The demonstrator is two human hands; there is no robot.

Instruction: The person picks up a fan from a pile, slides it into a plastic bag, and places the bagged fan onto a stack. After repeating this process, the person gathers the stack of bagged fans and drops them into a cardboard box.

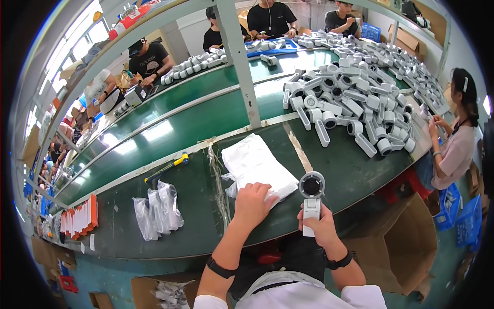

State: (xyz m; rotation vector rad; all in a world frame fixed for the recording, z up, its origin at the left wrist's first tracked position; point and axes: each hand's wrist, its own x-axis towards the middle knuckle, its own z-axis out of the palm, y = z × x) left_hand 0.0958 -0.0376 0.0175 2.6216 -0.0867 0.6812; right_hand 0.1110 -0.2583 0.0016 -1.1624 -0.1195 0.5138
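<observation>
My right hand [320, 225] is closed round the handle of a white handheld fan [312, 198]. Its round grey head with a dark centre points away from me, above the table's near edge. On the table in front of me lies a stack of thin white plastic bags [260, 162]. My left hand [253, 204] rests at the near edge of this stack, its fingers bent and pinching at a bag; the fingertips are slightly blurred. Left of that hand, several bagged fans [158, 210] lie side by side in clear plastic.
A large heap of grey-white fans [355, 98] covers the right of the table. A yellow-and-black tool [167, 167] lies left, beyond orange-and-white boxes [80, 217]. A metal post [239, 67] rises ahead. An open carton [393, 247] stands below right. Co-workers sit opposite; one person [455, 134] is at right.
</observation>
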